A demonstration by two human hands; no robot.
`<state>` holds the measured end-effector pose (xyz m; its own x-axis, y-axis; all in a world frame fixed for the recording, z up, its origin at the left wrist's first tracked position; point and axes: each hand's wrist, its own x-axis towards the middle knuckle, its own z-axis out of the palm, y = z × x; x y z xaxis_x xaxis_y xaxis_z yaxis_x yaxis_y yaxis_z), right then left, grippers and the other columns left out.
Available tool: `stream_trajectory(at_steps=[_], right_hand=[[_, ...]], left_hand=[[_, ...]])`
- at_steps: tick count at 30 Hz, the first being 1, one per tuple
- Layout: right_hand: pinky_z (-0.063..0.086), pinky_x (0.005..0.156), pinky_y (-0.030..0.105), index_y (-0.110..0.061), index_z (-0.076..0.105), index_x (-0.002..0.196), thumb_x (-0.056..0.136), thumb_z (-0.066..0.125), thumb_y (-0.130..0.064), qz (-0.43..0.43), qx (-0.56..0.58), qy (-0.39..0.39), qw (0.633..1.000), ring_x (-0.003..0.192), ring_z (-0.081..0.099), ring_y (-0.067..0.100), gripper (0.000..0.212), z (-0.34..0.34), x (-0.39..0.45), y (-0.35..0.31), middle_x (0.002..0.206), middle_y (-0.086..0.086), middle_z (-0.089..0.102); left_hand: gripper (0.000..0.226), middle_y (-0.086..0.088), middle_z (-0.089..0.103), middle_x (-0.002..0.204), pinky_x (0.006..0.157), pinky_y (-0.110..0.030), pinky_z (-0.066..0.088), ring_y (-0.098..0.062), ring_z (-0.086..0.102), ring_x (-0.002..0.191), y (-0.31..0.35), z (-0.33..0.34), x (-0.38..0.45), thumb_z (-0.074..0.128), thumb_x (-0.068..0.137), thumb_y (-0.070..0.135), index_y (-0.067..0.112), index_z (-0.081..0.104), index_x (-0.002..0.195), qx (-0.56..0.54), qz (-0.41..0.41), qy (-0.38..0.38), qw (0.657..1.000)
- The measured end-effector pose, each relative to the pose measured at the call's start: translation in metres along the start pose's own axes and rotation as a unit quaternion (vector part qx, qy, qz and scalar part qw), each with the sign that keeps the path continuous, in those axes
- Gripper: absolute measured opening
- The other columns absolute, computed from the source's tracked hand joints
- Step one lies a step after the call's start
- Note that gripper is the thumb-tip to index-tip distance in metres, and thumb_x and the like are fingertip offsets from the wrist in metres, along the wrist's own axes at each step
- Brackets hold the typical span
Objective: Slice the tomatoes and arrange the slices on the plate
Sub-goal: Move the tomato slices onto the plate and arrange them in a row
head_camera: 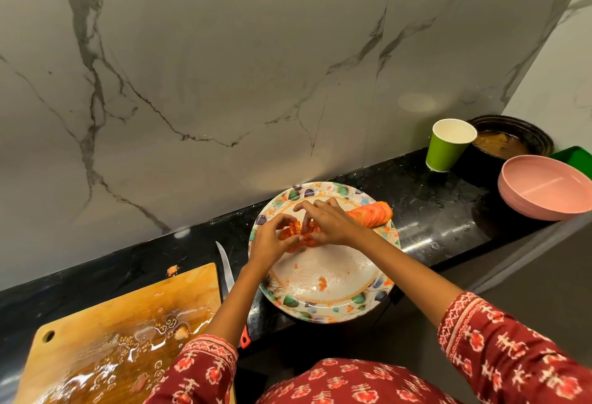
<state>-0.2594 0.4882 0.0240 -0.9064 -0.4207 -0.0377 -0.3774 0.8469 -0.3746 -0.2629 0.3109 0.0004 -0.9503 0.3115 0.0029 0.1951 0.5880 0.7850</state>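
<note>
- Both hands meet over the far left part of the floral plate (349, 299): the left hand (272, 238) and the right hand (330, 222) each pinch tomato slices (296, 232) with curled fingertips, close together, almost touching.
- A row of overlapping tomato slices (373, 213) lies along the plate's far right rim, just beyond the right hand.
- Small tomato bits (322, 282) and juice sit in the plate's centre.
- A knife (226, 270) lies on the black counter (426, 208) between the plate and the wet wooden cutting board (105, 330).
- A green paper cup (448, 145), stacked pink bowls (544, 187) and a dark pot (512, 136) stand to the far right.
</note>
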Motion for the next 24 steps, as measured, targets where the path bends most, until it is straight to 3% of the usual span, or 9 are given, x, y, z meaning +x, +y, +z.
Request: stream_trajectory(at_steps=[8, 11, 14, 17, 20, 24], right_hand=[[0.026, 0.092, 0.030, -0.018, 0.031, 0.139, 0.085, 0.062, -0.013, -0.007, 0.044, 0.018, 0.999, 0.122, 0.045, 0.017, 0.062, -0.006, -0.011, 0.013, 0.109, -0.002, 0.066], [0.030, 0.096, 0.035, -0.014, 0.036, 0.136, 0.082, 0.064, -0.014, -0.003, 0.071, 0.015, 0.997, 0.119, 0.048, 0.018, 0.061, -0.006, -0.011, 0.012, 0.117, -0.001, 0.062], [0.037, 0.098, 0.041, -0.014, 0.037, 0.133, 0.078, 0.068, -0.014, 0.005, 0.109, 0.023, 0.994, 0.109, 0.053, 0.017, 0.063, -0.003, -0.011, 0.012, 0.114, 0.001, 0.062], [0.043, 0.096, 0.043, -0.015, 0.035, 0.135, 0.078, 0.070, -0.016, 0.022, 0.156, 0.033, 0.987, 0.100, 0.056, 0.017, 0.066, -0.001, -0.013, 0.015, 0.106, 0.003, 0.062], [0.039, 0.098, 0.042, -0.018, 0.032, 0.137, 0.078, 0.072, -0.022, 0.030, 0.134, 0.027, 0.990, 0.107, 0.053, 0.020, 0.071, 0.000, -0.012, 0.017, 0.112, 0.002, 0.059], [0.031, 0.095, 0.036, -0.018, 0.031, 0.137, 0.081, 0.069, -0.025, 0.029, 0.108, 0.003, 0.994, 0.114, 0.049, 0.021, 0.068, 0.003, -0.004, 0.013, 0.113, 0.002, 0.062]], left_hand=[[0.040, -0.003, 0.065, 0.111, 0.085, -0.032, 0.052, -0.017, 0.060, 0.100, 0.008, 0.010, 0.003, 0.076, 0.075, 0.025, 0.017, 0.060, 0.111, 0.066, 0.015, -0.026, 0.997], [0.055, -0.006, 0.063, 0.118, 0.088, -0.027, 0.047, -0.019, 0.058, 0.107, 0.008, 0.011, 0.002, 0.079, 0.070, 0.025, 0.015, 0.057, 0.119, 0.059, 0.013, -0.042, 0.997], [0.076, -0.008, 0.054, 0.131, 0.099, -0.036, 0.043, -0.022, 0.049, 0.121, 0.004, 0.003, -0.001, 0.081, 0.067, 0.024, 0.015, 0.046, 0.134, 0.044, -0.001, -0.037, 0.998], [0.083, -0.007, 0.052, 0.134, 0.101, -0.042, 0.042, -0.023, 0.047, 0.123, -0.004, -0.009, -0.002, 0.083, 0.065, 0.023, 0.017, 0.042, 0.137, 0.085, -0.020, -0.029, 0.996], [0.078, -0.007, 0.056, 0.127, 0.095, -0.034, 0.045, -0.021, 0.053, 0.113, -0.012, -0.016, -0.005, 0.083, 0.065, 0.020, 0.016, 0.046, 0.134, 0.108, -0.034, -0.036, 0.993], [0.053, -0.009, 0.063, 0.116, 0.085, -0.022, 0.046, -0.017, 0.060, 0.099, -0.011, -0.015, -0.007, 0.077, 0.073, 0.012, 0.010, 0.058, 0.122, 0.097, -0.024, -0.026, 0.995]])
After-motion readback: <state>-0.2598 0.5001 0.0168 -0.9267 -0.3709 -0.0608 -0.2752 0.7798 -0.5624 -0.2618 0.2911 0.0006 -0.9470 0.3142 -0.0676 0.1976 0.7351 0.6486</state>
